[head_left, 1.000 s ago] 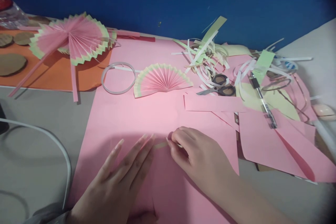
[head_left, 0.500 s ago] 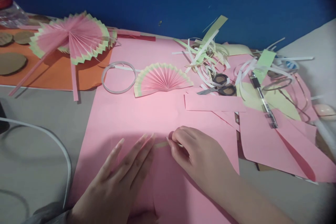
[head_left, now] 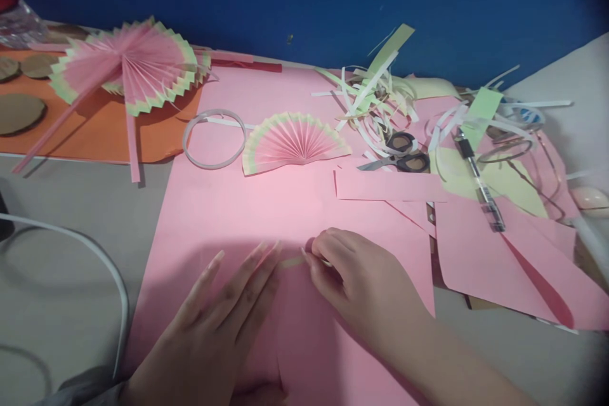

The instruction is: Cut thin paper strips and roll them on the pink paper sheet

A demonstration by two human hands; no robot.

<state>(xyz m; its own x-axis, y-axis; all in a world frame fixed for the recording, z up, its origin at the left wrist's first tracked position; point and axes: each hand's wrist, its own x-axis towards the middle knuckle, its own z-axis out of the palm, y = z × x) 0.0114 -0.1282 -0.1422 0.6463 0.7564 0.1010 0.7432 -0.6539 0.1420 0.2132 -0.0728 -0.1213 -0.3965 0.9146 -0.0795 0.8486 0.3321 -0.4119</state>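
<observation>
strip (head_left: pixel 292 262): crosswise
left hand (head_left: pixel 209 330): flat, open, at strip's left end
right hand (head_left: pixel 356 273): curled at its right (can't tell if gripping)

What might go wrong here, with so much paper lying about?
The narrow pale-yellow strip might crease or slip: only a short length shows between the left hand and the pinching right hand. Loose white paper strips lie against the black-handled metal scissors and might snag on them.
</observation>
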